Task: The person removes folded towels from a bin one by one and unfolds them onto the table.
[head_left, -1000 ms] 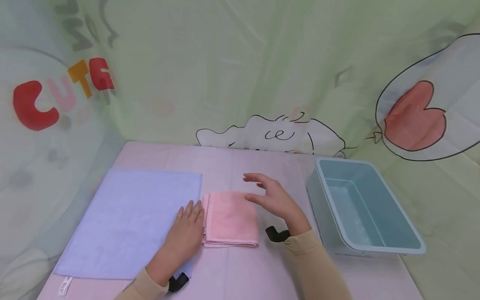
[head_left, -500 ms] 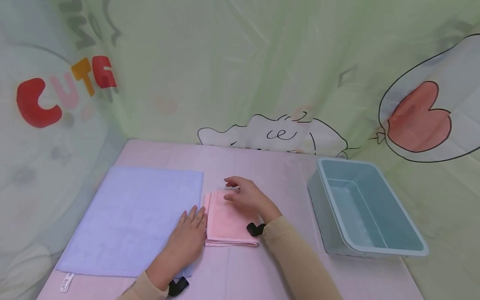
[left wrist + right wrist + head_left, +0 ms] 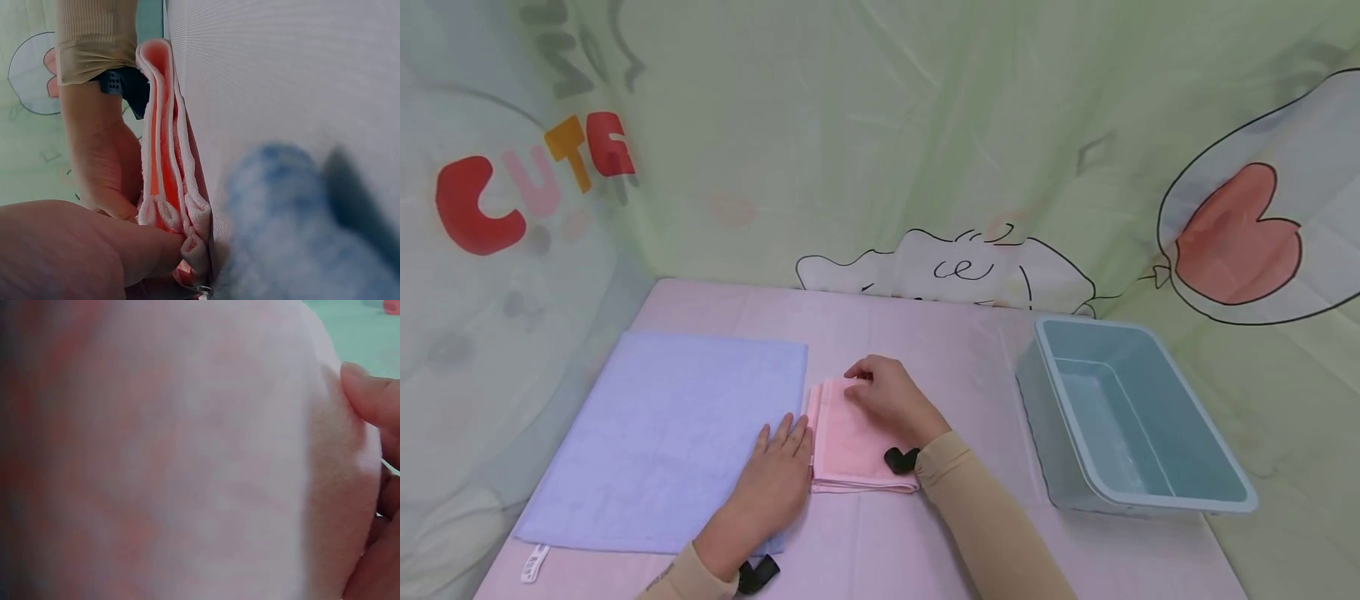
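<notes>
A pink towel (image 3: 853, 442), folded into a small many-layered rectangle, lies mid-table in the head view. My right hand (image 3: 891, 396) reaches across it and pinches its far edge. In the right wrist view, the thumb (image 3: 369, 394) is on one face of the cloth and the fingers are behind the edge. My left hand (image 3: 778, 471) lies with fairly straight fingers on the right side of a flat lavender towel (image 3: 677, 442), fingertips beside the pink towel's left edge. The left wrist view shows the left thumb (image 3: 112, 244) against the folded layers (image 3: 165, 137); the other fingers are mostly hidden.
A pale blue-green plastic basin (image 3: 1120, 417) stands at the table's right side. The pink table cover (image 3: 925, 325) shows between towels and basin. A printed curtain (image 3: 790, 142) hangs behind and on both sides. A white tag (image 3: 535, 563) sticks out from the lavender towel's near-left corner.
My right hand has moved left from beside the basin, over the pink towel, and its fingers have closed at the far edge. The left hand stays almost in place.
</notes>
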`<state>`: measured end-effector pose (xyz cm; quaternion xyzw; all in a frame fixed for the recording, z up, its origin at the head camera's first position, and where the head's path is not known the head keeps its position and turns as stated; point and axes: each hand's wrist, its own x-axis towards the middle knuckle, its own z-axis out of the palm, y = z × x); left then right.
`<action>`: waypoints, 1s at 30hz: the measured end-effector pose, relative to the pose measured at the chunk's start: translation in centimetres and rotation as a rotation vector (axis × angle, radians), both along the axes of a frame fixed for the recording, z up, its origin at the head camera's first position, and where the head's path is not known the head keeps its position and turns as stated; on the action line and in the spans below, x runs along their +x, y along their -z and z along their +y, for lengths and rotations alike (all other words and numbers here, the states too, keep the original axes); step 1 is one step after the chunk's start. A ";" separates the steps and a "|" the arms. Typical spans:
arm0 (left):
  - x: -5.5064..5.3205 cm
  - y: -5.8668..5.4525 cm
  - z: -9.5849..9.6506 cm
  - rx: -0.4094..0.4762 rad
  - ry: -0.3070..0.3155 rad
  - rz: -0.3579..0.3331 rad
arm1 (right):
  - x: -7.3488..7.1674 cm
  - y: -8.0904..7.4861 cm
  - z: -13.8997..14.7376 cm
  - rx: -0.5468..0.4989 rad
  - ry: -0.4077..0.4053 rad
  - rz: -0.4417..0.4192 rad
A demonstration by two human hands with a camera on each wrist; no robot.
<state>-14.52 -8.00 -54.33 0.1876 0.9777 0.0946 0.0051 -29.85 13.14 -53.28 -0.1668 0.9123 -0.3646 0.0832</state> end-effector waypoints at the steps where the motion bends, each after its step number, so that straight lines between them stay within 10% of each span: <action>1: 0.0 -0.1 0.0 0.001 0.000 0.003 | 0.0 0.0 0.0 -0.006 0.004 0.008; 30: 0.1 -0.3 0.2 -0.019 0.002 -0.007 | -1.2 -1.3 4.8 -0.197 -0.140 -0.135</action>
